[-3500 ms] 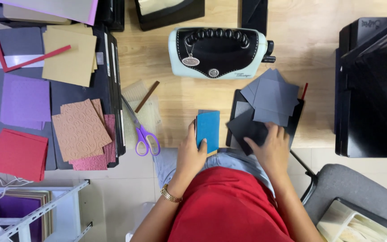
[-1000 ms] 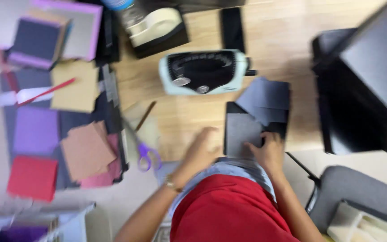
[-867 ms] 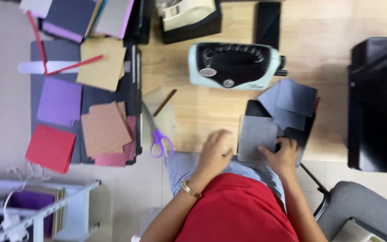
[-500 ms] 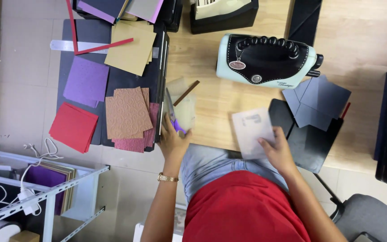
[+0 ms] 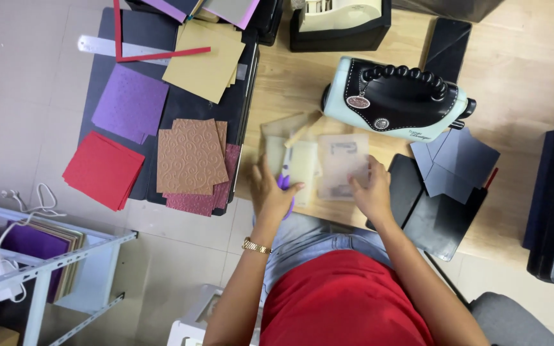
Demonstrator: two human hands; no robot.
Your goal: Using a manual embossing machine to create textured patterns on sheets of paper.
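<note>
Now, left hand (image 5: 270,192): your fingers close over the purple scissors (image 5: 285,176) on the bench (image 5: 290,83).
Right hand (image 5: 372,192): your spread fingers press the pale plate (image 5: 342,165) flat, beside the scissors.
Behind: embossing machine (image 5: 395,99).

Left hand (image 5: 270,192) now over purple scissors (image 5: 285,181); right hand (image 5: 372,192) slid pale plate (image 5: 343,165) onto table.

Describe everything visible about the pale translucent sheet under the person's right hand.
The pale translucent rectangular sheet looks like thin plastic, faintly pinkish, with a dim patterned panel showing through it. It lies flat on the light wooden tabletop, just below the mint-and-black tabletop machine. The right hand touches its lower right edge; motion blur hides finer detail. Another pale sheet sits beside it on the left.
</note>
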